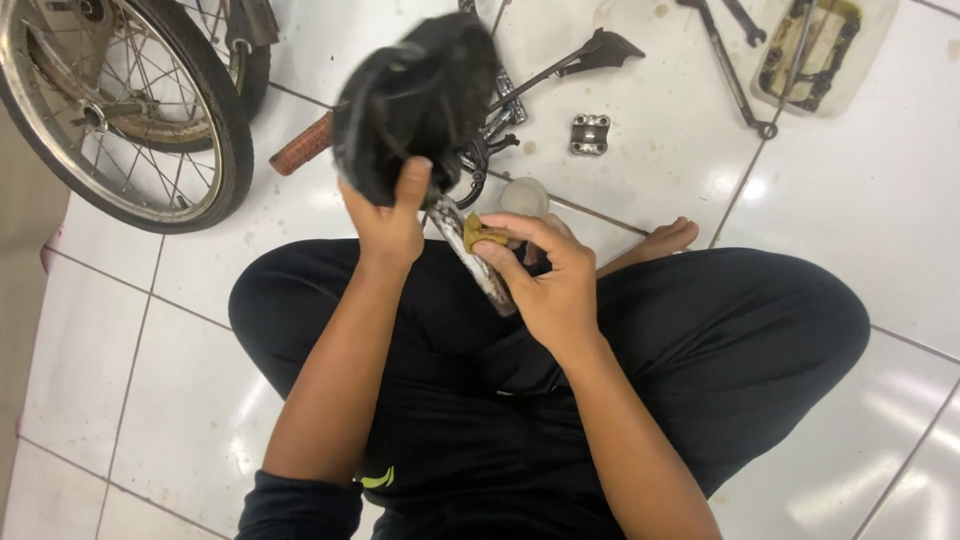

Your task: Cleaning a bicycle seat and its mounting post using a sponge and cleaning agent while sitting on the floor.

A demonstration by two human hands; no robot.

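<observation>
I sit cross-legged on a white tiled floor in black trousers. My left hand (388, 218) grips the rear edge of a black bicycle saddle (415, 100), held up and tilted. A shiny metal seat post (478, 265) runs down from the saddle toward my lap. My right hand (545, 275) pinches a small yellowish-brown pad (480, 235) against that post, fingers wrapped around the tube.
A small spoked bicycle wheel (130, 110) stands at the upper left. A handlebar with a brown grip (300, 145), a chrome stem clamp (590, 134), a kickstand (585, 60), wrenches (735, 75) and a clear tray of parts (825, 50) lie ahead. A pale round object (524, 196) sits behind my right hand.
</observation>
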